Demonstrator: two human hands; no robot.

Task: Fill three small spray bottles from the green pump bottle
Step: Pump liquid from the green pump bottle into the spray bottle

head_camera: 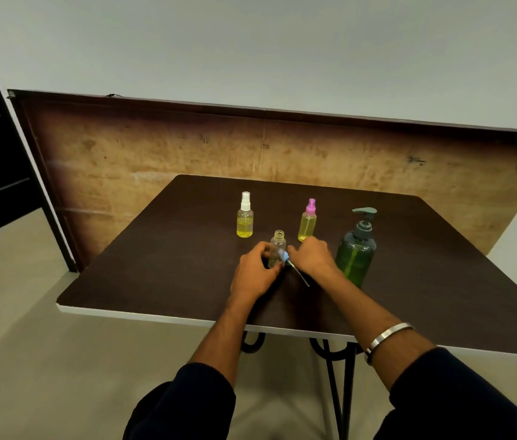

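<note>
1. The table (161, 249) is the biggest thing in front of me, a dark top standing against a worn brown board (155, 154). Everything for the job stands in the middle of it, within easy reach of both my hands.
2. One green pump bottle (356, 249) stands upright to the right, just beside my right wrist. I judge it is kept close so I can pump from it without stretching.
3. There are three small spray bottles. Two stand further back, well apart from each other, one with a white sprayer (245, 217) and one with a pink sprayer (308, 222). Both hold yellow liquid and are capped, so I take them as done and set out of the way.
4. The third, a clear open bottle (277, 249), stands upright nearer to me, between my hands, with a bare threaded neck and nothing visible inside.
5. My left hand (255, 271) has its fingers curled round the bottle's lower part, steadying it.
6. My right hand (311, 258) pinches the one blue sprayer head (285, 257), low beside the bottle, its thin dip tube (301, 276) trailing toward me over the table. I judge it is being laid aside to leave the neck free for filling.
</note>
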